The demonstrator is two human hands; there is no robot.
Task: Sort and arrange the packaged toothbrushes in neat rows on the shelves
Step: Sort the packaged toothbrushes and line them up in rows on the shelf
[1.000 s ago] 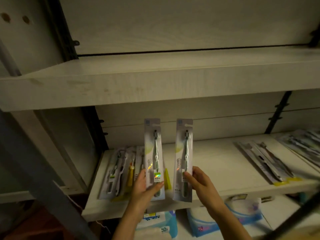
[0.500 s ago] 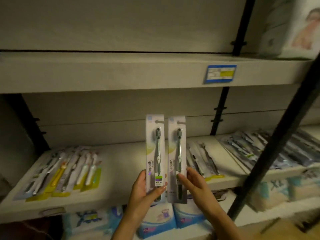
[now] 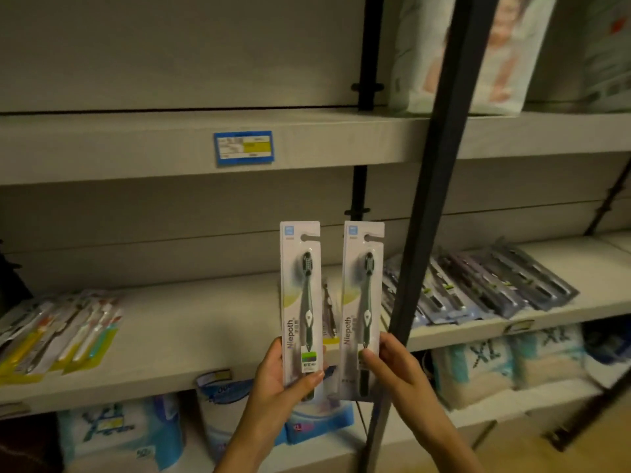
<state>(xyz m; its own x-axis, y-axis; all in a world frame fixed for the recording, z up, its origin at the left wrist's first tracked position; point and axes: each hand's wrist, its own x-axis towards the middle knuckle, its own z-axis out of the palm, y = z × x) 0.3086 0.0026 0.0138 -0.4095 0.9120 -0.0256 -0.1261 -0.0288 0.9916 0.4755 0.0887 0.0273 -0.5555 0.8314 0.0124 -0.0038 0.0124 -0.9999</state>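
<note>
Middle shelf (image 3: 191,339) holds rows far left and right; my left hand (image 3: 276,377) and right hand (image 3: 396,367) each grasp one upright toothbrush pack (image 3: 300,302), both unplaced, centre gap unfilled.

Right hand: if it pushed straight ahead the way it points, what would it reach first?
Probably the flat packs lying on the middle shelf, just behind its own pack. The black post stands close beside the right hand, but depth is unclear.
</note>
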